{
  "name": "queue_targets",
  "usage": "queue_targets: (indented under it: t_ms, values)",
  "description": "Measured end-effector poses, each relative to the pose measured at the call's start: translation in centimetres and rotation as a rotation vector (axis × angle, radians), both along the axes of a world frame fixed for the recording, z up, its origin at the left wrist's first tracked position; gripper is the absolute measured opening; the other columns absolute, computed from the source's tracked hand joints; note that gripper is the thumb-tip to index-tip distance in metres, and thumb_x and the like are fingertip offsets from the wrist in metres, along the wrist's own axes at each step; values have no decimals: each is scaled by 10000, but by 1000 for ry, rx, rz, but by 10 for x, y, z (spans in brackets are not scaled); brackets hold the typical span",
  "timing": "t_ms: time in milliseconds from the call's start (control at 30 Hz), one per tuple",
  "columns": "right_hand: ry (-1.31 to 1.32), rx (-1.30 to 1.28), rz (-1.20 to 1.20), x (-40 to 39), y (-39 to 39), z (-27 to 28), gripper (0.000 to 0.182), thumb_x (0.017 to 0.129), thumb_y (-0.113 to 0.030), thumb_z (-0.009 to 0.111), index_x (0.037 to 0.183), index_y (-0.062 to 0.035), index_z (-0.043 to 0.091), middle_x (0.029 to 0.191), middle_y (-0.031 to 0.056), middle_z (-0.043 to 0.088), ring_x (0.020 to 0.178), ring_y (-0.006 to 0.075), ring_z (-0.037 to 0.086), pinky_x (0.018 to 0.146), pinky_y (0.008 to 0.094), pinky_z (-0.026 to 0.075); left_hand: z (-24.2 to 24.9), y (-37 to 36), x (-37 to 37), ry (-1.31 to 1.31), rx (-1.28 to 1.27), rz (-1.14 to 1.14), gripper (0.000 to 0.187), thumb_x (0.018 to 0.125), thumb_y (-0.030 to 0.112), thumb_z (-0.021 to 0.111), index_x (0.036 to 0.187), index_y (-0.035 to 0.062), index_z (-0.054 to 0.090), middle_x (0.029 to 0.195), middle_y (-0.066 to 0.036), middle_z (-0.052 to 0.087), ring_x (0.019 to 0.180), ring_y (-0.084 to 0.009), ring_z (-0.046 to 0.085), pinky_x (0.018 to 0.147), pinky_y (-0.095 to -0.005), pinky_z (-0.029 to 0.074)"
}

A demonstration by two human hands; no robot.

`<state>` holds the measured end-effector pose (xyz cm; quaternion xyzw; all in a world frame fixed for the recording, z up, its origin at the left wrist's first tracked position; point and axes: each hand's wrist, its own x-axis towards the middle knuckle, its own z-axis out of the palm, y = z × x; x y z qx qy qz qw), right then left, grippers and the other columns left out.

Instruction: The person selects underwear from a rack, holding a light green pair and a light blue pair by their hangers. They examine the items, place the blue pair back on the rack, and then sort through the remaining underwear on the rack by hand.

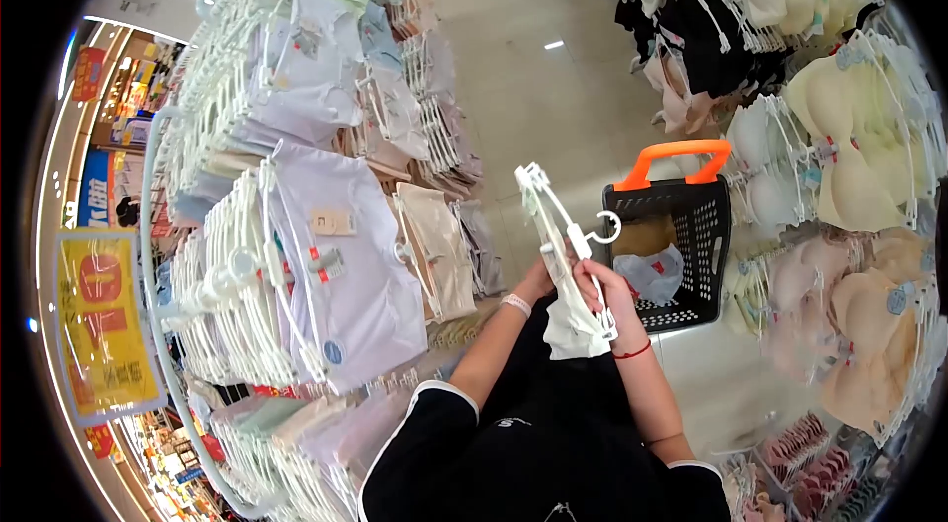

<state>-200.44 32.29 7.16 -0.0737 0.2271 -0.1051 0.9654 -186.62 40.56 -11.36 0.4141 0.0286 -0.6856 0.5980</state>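
Observation:
In front of my body I hold a pair of pale cream underpants on a white clip hanger, tilted, with its hook pointing right. My right hand is closed around the middle of the hanger and the cloth. At the other side, my left hand grips the garment's edge, its fingers partly hidden behind the fabric. Just beyond my right hand, a black shopping basket with an orange handle stands on the floor, a light blue plastic-wrapped item inside it.
To the left, a rack holds rows of hung underwear, a lavender pair nearest, inside a pale metal rail. A yellow price sign hangs at far left. Bras hang along the right. A tiled aisle runs ahead.

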Motion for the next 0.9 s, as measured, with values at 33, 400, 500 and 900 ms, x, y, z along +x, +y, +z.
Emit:
queue_targets:
  t_ms: [33,400,500,900]
  values:
    - [59,-15,-50,4,-5,10,289,943,-214,372,778,-18,506,480,-15,365,332,71,326,347,195,319,1,0,4,1,67,7,325,916,335,425,1079,68,513,953,-73,585,853,-207,582,802,-359,493]
    - [655,-637,-11,-22,-67,-39,248,891,-216,527,809,2,611,500,-41,414,364,45,344,365,197,272,-23,-15,53,94,127,157,417,901,283,513,1201,-2,459,1116,-104,579,1005,-219,574,859,-354,470]
    - [737,-817,194,-3,-95,-36,214,869,-216,579,787,-27,638,497,-67,399,402,21,347,375,193,262,-39,-24,70,-21,170,146,421,891,276,536,1196,-5,467,1111,-104,584,984,-207,583,841,-338,475]
    - [722,-1477,343,124,-255,-48,274,807,-260,596,745,8,593,547,161,493,480,259,451,500,353,371,-11,-93,177,-184,371,185,474,866,302,580,1215,4,460,1126,-101,578,989,-196,577,829,-326,468]
